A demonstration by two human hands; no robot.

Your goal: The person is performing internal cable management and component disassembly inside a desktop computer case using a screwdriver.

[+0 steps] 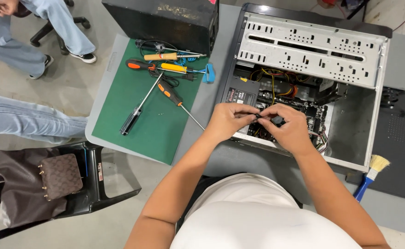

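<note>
Your left hand (228,121) and your right hand (289,127) meet over the near edge of the open computer case (350,120), which lies on its side on the grey tabletop (221,157). The fingertips of both hands are pinched together on a small dark part (259,115); it is too small to identify. A second dark, rounded piece (277,121) sits against your right-hand fingers. Both hands are closed in a fine pinch, almost touching each other.

Inside the case, the circuit board (315,115) lies just beyond your hands, with a bundle of yellow, red and black wires (276,85) behind it and a perforated metal drive cage (311,48) across the far side.

To the left of the case, a green mat (154,124) carries several screwdrivers: a long one with a black handle (138,110), one with an orange and black handle (177,100), and others near the mat's far end. A black box (165,20) stands behind the mat. A paintbrush with a blue handle (371,175) lies by the case's near right corner.

A brown bag (36,184) rests on a black chair (101,184) at your left. Another person's legs in jeans (27,120) are nearby.
</note>
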